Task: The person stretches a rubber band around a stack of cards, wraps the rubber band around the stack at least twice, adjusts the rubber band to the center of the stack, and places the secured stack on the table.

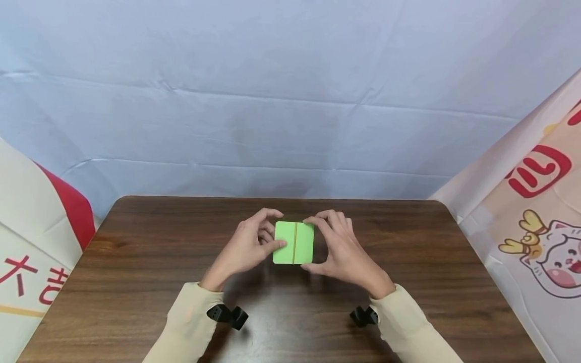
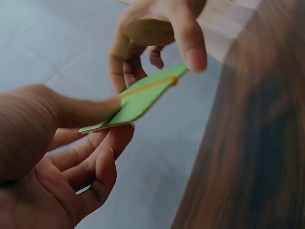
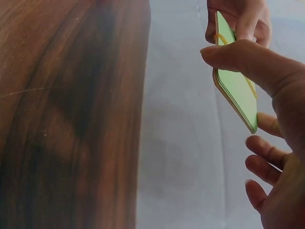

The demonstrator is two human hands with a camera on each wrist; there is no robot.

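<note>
A thin stack of light green square cards point(image 1: 305, 244) with rounded corners is held up above the table between both hands. A yellow-brown rubber band point(image 1: 295, 243) runs around its middle, from the far edge to the near edge. My left hand point(image 1: 247, 247) pinches the left side, thumb on the top face and fingers underneath. At the right side, my right hand point(image 1: 345, 252) spans the stack, thumb at the near corner and index finger at the far corner. Several layers show along the edge of the card stack point(image 3: 236, 98) in the right wrist view.
Below the hands lies a dark brown wooden table point(image 1: 150, 272) with rounded far corners. A pale blue-grey cloth point(image 1: 272, 126) hangs behind it. Printed cloths stand at both sides, the right one with a cartoon cat point(image 1: 560, 257). Black wrist cameras point(image 1: 227, 316) sit on both cream sleeves.
</note>
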